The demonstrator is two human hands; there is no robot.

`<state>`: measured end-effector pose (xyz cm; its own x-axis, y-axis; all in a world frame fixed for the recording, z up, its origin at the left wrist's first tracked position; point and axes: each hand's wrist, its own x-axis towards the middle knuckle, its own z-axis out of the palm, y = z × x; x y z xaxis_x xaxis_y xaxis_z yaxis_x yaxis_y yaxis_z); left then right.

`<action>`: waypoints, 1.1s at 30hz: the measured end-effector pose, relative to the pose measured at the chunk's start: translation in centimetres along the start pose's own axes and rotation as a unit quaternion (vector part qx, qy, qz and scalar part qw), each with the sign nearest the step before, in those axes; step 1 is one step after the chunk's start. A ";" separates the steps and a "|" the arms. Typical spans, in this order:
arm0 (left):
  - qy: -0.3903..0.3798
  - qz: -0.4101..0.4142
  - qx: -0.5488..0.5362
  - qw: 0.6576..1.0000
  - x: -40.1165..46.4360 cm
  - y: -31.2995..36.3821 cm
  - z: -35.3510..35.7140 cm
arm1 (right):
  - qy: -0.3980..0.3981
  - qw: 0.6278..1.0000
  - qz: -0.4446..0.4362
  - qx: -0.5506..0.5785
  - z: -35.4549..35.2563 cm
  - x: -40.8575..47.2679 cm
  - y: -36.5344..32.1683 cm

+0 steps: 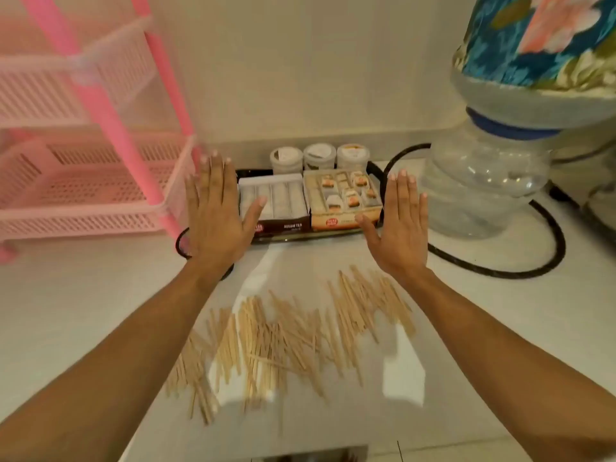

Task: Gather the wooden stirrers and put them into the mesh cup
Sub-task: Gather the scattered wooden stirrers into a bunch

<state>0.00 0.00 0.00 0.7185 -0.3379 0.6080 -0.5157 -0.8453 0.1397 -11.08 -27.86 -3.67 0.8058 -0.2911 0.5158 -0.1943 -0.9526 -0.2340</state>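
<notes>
Pale thin wooden stirrers [286, 331] lie scattered flat on the white glossy counter [83, 311], none gathered, so task looks unstarted. Left hand [218, 215] & right hand [400, 221] hover beyond them, palms flat, fingers spread, empty; mesh cup not in view.

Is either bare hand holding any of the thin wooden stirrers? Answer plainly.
No: the left hand and right hand are open and flat above the white counter, while the thin wooden stirrers lie scattered nearer the camera.
</notes>
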 end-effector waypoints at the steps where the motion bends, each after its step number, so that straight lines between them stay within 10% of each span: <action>1: -0.004 -0.011 -0.007 1.000 -1.0 0.1 0.5 | -0.010 1.000 0.011 0.003 0.4 -0.9 0.1; 20: -0.335 -0.095 0.003 0.937 -16.7 -0.1 6.0 | -0.316 0.945 0.071 -0.039 5.9 -11.9 2.1; 33: -0.315 -0.126 -0.025 0.940 -15.9 1.1 4.8 | -0.304 0.947 0.103 0.018 4.4 -11.3 -1.6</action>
<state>-9.78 2.45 -13.24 0.9470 -0.3199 -0.0302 -0.3012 -0.9163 0.2638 -17.43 -22.63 -12.76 0.9278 -0.3560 -0.1113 -0.3727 -0.8740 -0.3118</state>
